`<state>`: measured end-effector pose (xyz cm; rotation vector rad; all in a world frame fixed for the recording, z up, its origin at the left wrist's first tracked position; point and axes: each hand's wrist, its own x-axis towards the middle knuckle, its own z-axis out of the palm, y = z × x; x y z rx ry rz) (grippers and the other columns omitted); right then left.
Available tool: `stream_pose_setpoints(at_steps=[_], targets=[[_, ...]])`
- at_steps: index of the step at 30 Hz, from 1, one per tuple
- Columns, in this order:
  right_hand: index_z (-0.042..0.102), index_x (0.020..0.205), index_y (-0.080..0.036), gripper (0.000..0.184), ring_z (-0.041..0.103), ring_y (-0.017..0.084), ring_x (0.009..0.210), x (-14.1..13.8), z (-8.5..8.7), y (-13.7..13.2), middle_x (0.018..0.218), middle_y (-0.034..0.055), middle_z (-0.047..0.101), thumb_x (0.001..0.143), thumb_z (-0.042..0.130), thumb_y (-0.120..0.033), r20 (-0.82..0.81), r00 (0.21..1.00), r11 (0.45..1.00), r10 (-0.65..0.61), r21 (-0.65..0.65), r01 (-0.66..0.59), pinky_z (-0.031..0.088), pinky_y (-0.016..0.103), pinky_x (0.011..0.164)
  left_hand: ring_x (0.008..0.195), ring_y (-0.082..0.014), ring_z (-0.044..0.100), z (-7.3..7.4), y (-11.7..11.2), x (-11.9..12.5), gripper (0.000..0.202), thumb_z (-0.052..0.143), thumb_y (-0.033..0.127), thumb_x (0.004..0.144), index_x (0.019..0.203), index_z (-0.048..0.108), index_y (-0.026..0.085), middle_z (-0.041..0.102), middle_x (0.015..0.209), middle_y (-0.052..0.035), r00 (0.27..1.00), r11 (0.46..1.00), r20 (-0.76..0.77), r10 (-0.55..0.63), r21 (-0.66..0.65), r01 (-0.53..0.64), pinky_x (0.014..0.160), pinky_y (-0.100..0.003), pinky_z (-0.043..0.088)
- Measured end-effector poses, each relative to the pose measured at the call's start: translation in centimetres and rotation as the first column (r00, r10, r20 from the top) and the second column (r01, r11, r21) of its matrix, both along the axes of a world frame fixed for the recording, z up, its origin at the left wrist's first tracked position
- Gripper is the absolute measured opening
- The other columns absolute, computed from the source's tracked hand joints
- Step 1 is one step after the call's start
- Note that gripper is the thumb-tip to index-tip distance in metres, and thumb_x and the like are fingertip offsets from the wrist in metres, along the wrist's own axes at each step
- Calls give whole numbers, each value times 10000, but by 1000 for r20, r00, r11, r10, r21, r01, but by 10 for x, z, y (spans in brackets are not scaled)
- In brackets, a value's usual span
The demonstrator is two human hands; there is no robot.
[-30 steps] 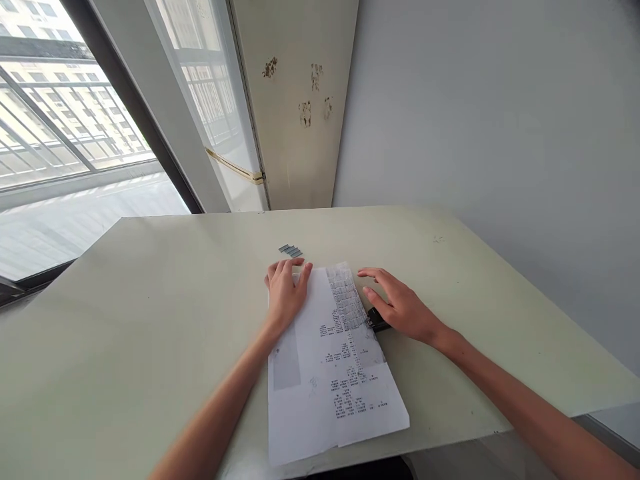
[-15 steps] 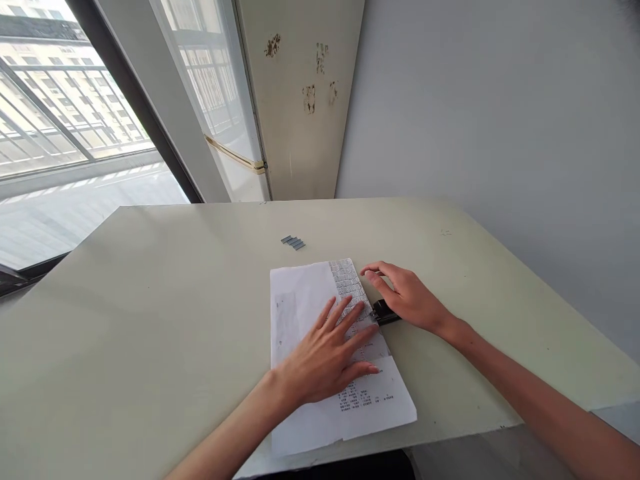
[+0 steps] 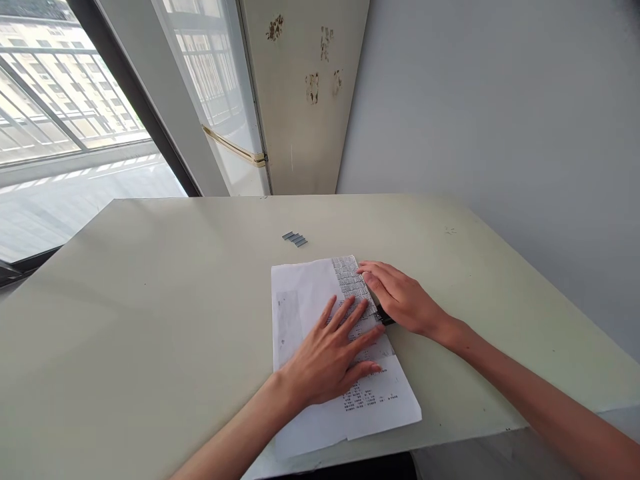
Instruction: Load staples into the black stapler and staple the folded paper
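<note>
Printed paper sheets [image 3: 305, 283] lie on the table in front of me, the lower part at a slight offset. My left hand [image 3: 335, 353] rests flat on them with its fingers spread. At the right edge of the paper sits a small black stapler [image 3: 386, 316], its jaw end against the edge. My right hand [image 3: 395, 293] lies over the stapler, palm down, and covers most of it. Its fingers stretch toward the paper's upper right edge and do not wrap round anything I can see.
Several short strips of staples [image 3: 295, 239] lie beyond the paper on the pale table [image 3: 150, 320]. A grey wall [image 3: 490, 100] borders the right side. At the back stand a worn cream panel [image 3: 300, 133] and a window [image 3: 65, 100] on the left.
My right hand has come down over the stapler and slightly toward the paper, so less of the stapler shows. My left hand stays flat on the sheets. The view has shifted a little.
</note>
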<state>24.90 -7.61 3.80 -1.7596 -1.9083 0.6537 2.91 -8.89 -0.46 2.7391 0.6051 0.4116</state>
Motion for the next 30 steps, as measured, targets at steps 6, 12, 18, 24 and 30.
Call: stream_pose_setpoints(at_steps=[6, 12, 18, 24, 30], targets=[[675, 1277, -301, 412, 546, 301, 1400, -5, -1, 1, 1496, 49, 619, 1080, 340, -439, 83, 997, 1000, -1, -1, 1, 437, 522, 1154, 1595, -347, 189, -2, 0, 1, 576, 442, 567, 1070, 1558, 461, 262, 253, 1721, -119, 1000, 1000, 21, 4, 23, -4, 1297, -607, 177], [661, 1306, -281, 447, 540, 275, 1414, -9, 0, -1, 1495, 45, 622, 1087, 299, -428, 163, 987, 1000, 11, 9, -13, 461, 509, 1153, 1605, -318, 146, -6, -1, 1, 597, 392, 579, 1080, 1580, 434, 257, 223, 1730, -103, 1000, 998, -12, 16, 62, -16, 1315, -572, 134], [650, 1312, -292, 461, 555, 276, 1403, -11, 4, -2, 1497, 34, 618, 1089, 273, -436, 193, 981, 1000, 8, -30, -2, 494, 507, 1121, 1605, -316, 149, -8, -1, 2, 592, 401, 587, 1075, 1579, 434, 280, 207, 1737, -80, 1000, 998, -2, 26, 56, -26, 1314, -574, 147], [638, 1318, -328, 449, 554, 257, 1406, -7, 11, -2, 1523, 3, 596, 1090, 280, -475, 93, 996, 994, 4, -113, 6, 463, 475, 1156, 1604, -311, 162, -6, -1, 1, 585, 392, 588, 1077, 1563, 457, 269, 252, 1723, -96, 1000, 998, -10, 29, 62, -28, 1312, -569, 158], [628, 1343, -333, 491, 550, 252, 1409, 3, 8, -2, 1521, 13, 598, 1090, 268, -551, -22, 1000, 993, -11, -120, 8, 433, 437, 1185, 1606, -299, 155, -8, -1, 1, 588, 402, 579, 1078, 1587, 416, 285, 233, 1731, -70, 1000, 997, 12, 28, 71, -29, 1315, -552, 168]])
